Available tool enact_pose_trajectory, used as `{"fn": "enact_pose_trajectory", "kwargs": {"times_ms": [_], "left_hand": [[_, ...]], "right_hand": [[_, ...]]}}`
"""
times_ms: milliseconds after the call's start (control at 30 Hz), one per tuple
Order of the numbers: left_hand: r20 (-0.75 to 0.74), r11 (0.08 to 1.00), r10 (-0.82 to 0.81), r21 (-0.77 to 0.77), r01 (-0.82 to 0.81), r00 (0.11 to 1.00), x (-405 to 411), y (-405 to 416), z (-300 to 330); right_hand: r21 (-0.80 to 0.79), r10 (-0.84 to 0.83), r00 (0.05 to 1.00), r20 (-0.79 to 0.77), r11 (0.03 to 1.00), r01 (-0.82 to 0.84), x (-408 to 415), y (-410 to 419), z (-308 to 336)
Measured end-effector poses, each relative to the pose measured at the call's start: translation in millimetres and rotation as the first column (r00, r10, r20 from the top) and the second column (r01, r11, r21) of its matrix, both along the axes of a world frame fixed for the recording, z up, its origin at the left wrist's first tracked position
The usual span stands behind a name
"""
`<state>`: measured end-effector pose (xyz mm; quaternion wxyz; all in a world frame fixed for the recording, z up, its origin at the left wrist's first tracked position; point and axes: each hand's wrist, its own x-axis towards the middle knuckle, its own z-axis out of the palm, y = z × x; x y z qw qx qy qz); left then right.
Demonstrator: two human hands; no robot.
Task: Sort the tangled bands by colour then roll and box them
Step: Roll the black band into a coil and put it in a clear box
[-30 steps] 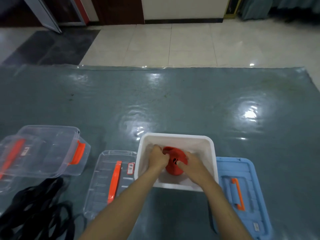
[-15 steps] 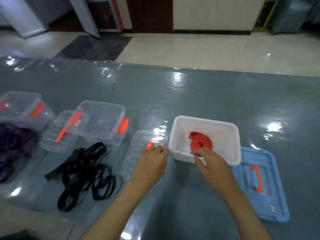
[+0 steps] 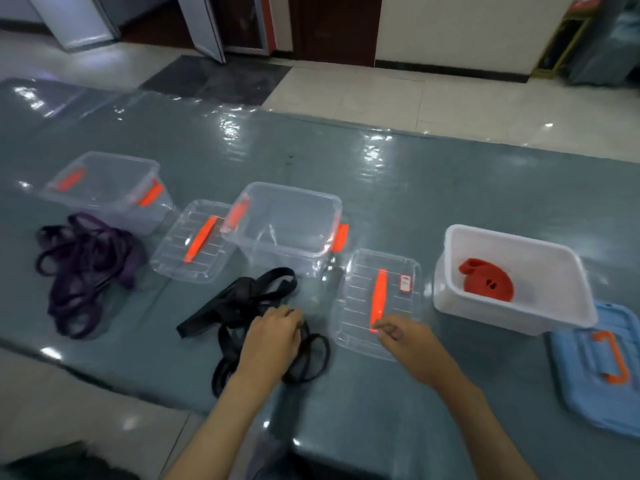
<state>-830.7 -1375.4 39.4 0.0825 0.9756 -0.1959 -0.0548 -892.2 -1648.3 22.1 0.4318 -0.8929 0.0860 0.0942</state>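
Both hands have left the white box (image 3: pixel 512 317), where the red roll (image 3: pixel 486 284) now lies alone. The left hand (image 3: pixel 273 336) has come down onto the black bands (image 3: pixel 249 303); the right hand (image 3: pixel 403 336) hangs, fingers curled, over the clear lid (image 3: pixel 356 296) beside them.

One view only, from your head, so nothing overlaps with a second view. It looks forward and steeply down over your forearms at the grey mat (image 3: pixel 450 188), close in. White box (image 3: pixel 554 317) sits right of centre; beyond it the mat's far edge, then tiled floor (image 3: pixel 450 95) and doors at top. Wide-angle, edges bend.
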Motion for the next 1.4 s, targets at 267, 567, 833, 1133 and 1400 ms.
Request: {"fn": "enact_pose_trajectory", "kwargs": {"times_ms": [267,567,833,1133,1400], "left_hand": [[-0.298,0.957,0.064,0.289,0.026,0.952,39.1,97.0,-52.5],[-0.14,0.991,-0.063,0.104,0.078,0.988,78.2,147.7,-61.7],[-0.183,0.967,-0.166,-0.221,0.124,0.969,108.9,142.2,-33.6],[-0.193,0.533,-0.4,-0.844,0.056,0.896,138.8,96.4,53.7],[-0.134,0.426,-0.436,-0.902,0.073,0.89,161.0,106.5,80.8]], "right_hand": [[0.119,-0.143,0.914,-0.38,0.972,0.202,25.0,105.7,-46.3],[0.123,-0.379,0.878,-0.291,0.896,0.427,39.4,168.0,-44.1],[0.028,-0.392,0.901,0.185,0.919,0.394,89.6,169.4,55.9],[0.103,-0.382,0.833,0.4,0.922,0.373,131.0,195.3,120.3],[0.277,-0.507,0.754,0.417,0.861,0.426,148.9,215.3,148.1]]}}
